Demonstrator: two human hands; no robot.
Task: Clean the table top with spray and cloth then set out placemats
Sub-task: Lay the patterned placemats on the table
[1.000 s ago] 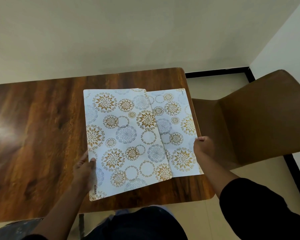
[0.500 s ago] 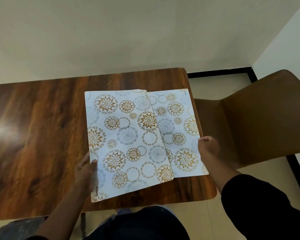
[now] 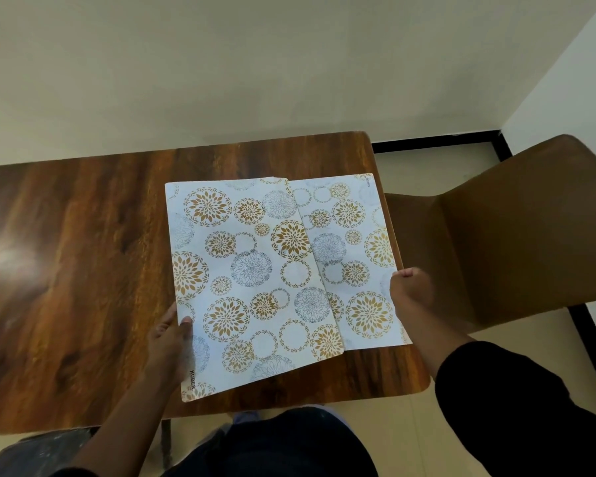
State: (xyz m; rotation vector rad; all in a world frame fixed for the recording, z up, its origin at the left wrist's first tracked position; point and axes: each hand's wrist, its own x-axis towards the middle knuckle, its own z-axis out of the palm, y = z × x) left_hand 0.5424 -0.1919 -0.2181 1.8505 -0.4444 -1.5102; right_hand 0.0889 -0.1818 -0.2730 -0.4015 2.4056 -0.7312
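Two white placemats with gold and grey flower circles lie overlapping on the right part of the wooden table [image 3: 83, 270]. The upper placemat [image 3: 252, 280] covers the left side of the lower placemat [image 3: 358, 263]. My left hand [image 3: 171, 339] pinches the upper placemat at its left edge, thumb on top. My right hand [image 3: 410, 290] grips the right edge of the lower placemat, which reaches past the table's right edge. No spray bottle or cloth shows.
A brown moulded chair [image 3: 513, 235] stands close against the table's right side. A pale wall runs behind the table, and a black skirting strip [image 3: 434, 141] lines the floor. A dark stool or seat [image 3: 38, 452] peeks out at the bottom left.
The lower placemat has slid to the right with my right hand, showing more of its surface. The upper placemat and my left hand have stayed nearly in place.
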